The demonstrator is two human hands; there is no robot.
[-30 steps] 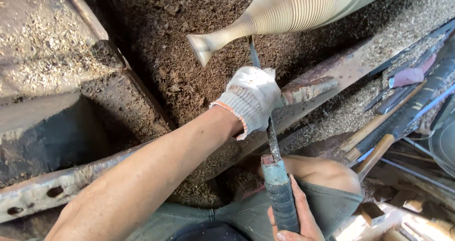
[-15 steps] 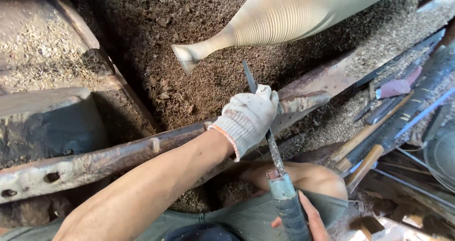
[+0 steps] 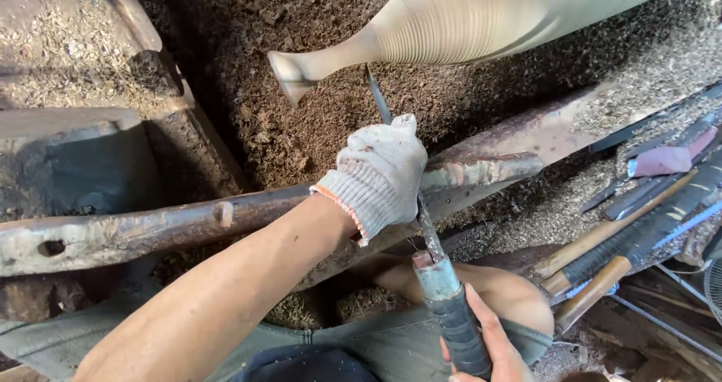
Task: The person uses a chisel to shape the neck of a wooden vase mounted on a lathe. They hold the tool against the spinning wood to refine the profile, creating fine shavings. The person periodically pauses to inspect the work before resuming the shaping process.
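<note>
At the far left there is one rusty metal block (image 3: 71, 156) covered with wood chips, and from it one long rusty rail (image 3: 188, 224) runs to the right across the scene. Sawdust (image 3: 248, 89) lies thick behind it. Next comes the left hand (image 3: 380, 175), in one white knitted glove; its fingers (image 3: 398, 137) are pressed together and curled over the steel shaft of the one chisel (image 3: 421, 224), holding it down on the rail. Above the glove I see one pale wooden workpiece (image 3: 466, 17), shaped like a vase, with a thin neck, a small flared end at the left and fine ridges around its wide body; its right part is cut off by the picture edge. The chisel tip is just below the neck, but I cannot tell if it touches the wood. Lower, the bare right hand (image 3: 489, 348) closes its fingers around the dark wrapped handle (image 3: 455, 318) of the chisel; this hand is partly cut off at the bottom edge. At the right lie several other tools (image 3: 639, 224) with wooden and dark handles, at least four, but they overlap and are hard to count.
</note>
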